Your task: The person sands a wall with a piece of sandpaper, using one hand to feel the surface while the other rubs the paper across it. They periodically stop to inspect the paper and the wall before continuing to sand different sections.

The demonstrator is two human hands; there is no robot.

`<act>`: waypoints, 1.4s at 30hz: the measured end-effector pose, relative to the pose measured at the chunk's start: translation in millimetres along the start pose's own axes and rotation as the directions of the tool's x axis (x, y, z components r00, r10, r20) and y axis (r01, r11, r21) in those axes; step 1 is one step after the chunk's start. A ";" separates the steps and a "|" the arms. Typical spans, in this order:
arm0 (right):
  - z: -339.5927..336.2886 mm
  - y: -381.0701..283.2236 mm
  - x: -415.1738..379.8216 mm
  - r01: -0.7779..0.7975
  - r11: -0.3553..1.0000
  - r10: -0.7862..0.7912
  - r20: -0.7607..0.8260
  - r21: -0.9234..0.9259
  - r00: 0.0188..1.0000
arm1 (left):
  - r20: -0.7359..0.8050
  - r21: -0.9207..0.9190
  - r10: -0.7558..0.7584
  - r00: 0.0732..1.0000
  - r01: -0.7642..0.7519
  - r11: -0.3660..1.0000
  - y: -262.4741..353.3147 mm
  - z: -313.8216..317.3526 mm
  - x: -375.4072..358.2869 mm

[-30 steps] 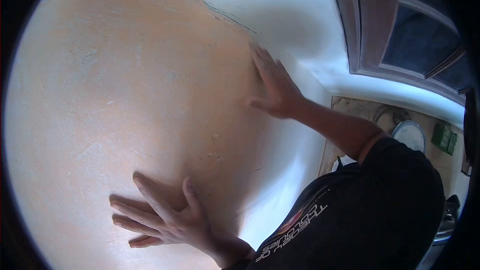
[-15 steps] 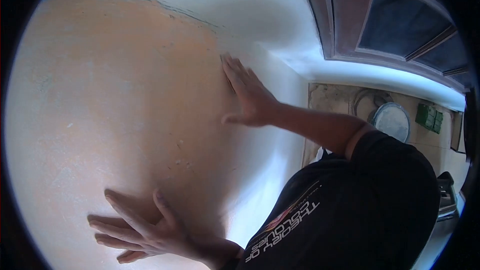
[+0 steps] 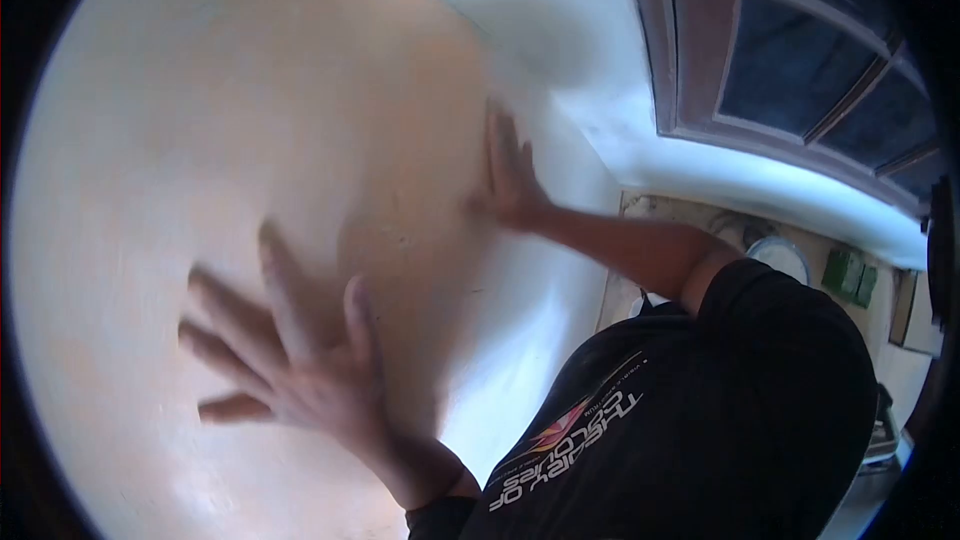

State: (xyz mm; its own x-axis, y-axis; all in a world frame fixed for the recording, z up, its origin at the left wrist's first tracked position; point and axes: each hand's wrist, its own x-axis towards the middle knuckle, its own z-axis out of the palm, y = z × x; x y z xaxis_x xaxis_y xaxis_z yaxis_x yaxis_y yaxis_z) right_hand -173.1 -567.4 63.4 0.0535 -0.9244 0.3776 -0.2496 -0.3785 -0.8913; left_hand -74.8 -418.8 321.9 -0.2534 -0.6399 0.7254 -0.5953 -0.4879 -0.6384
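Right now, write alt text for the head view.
Two bare hands press flat on an orange wall: left hand low and blurred, right hand higher near white plaster. A dark window frame stands right; black shirt below.

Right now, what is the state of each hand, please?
Left hand: open, fingers spread, holds nothing, flat at the wall; blurred.
Right hand: open, holds nothing, palm flat on the wall.
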 end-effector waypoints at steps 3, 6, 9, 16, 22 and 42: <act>-10.7 -6.3 54.6 -0.110 0.987 0.130 -0.177 0.115 0.976 | 0.104 -0.054 -0.017 0.994 0.023 0.998 2.1 -14.3 0.1; 10.5 -14.4 24.8 -0.102 0.980 0.137 -0.207 0.168 0.969 | 0.112 -0.203 0.058 0.992 -0.035 0.979 -3.2 -16.6 -2.3; 42.1 -45.1 -103.7 0.036 0.998 -0.038 0.042 0.047 0.998 | 0.121 -0.305 0.109 0.987 -0.068 0.950 -12.6 -14.1 -20.4; 22.2 -34.8 -8.7 -0.172 0.973 0.200 -0.179 0.156 0.963 | 0.070 0.066 -0.012 0.997 0.007 0.998 -114.6 -27.4 -174.4; 78.6 -106.7 -128.8 -0.070 0.992 0.087 -0.164 0.104 0.983 | -0.010 0.044 -0.134 0.991 0.134 0.990 -142.8 -31.0 -227.0; 71.8 -114.1 -158.8 0.166 0.982 -0.165 0.015 -0.087 0.986 | 0.064 -0.293 -0.047 0.997 0.064 0.954 -126.9 -36.2 -258.5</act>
State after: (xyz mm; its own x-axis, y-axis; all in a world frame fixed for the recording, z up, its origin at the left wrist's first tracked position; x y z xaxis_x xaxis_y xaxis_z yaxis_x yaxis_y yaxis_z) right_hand -83.8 -380.7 87.1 0.1082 -0.8499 0.5158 -0.3200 -0.5210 -0.7913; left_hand 38.6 -170.0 224.7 -0.1756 -0.6532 0.7366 -0.8076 -0.3323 -0.4872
